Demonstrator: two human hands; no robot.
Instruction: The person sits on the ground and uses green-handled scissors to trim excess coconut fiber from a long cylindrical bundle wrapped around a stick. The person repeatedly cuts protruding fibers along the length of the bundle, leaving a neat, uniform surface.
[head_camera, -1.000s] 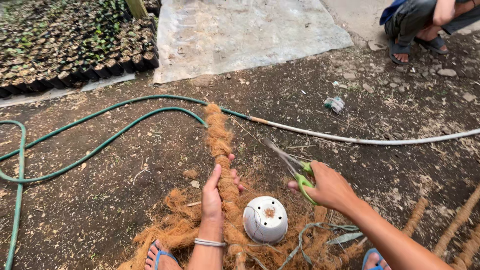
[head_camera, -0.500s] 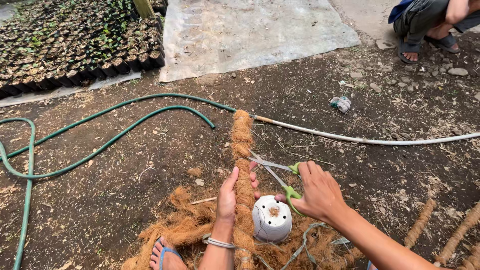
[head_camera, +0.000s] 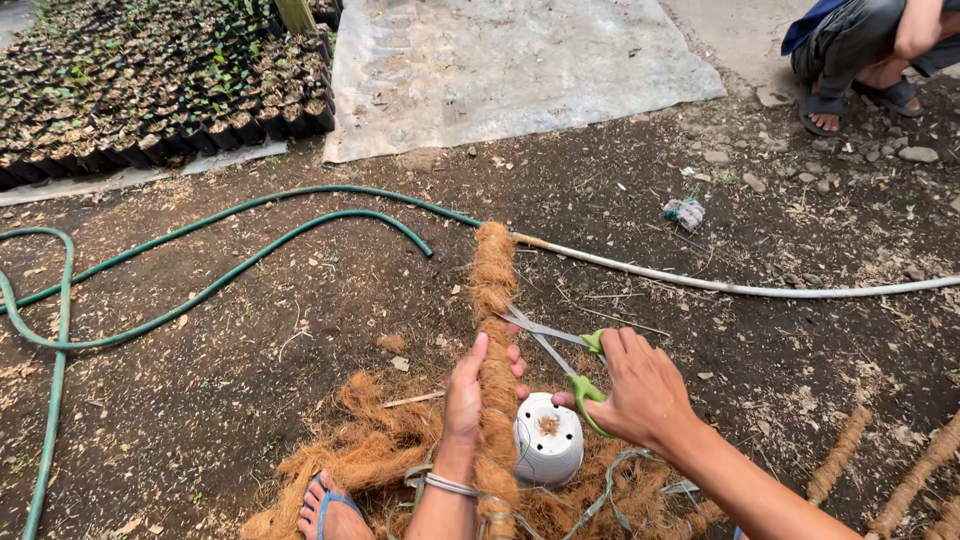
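My left hand (head_camera: 468, 392) grips a long coir-wrapped pole (head_camera: 492, 300) that lies along the ground and points away from me. My right hand (head_camera: 645, 390) holds green-handled scissors (head_camera: 560, 350). Their blades are apart, with the tips right at the pole just above my left hand. An upturned white plastic pot (head_camera: 548, 440) sits between my two hands on a heap of loose coir fibre (head_camera: 360, 460).
A green hose (head_camera: 200, 290) loops across the dirt at left, and a whitish pipe (head_camera: 740, 288) runs to the right. Trays of seedlings (head_camera: 150, 80) and a plastic sheet (head_camera: 500, 70) lie beyond. Another person (head_camera: 870, 50) squats at top right. More coir poles (head_camera: 920, 475) lie at right.
The scissors have swung left and their open blades now reach the pole. The view has shifted, so the pole and hands sit a little further right.
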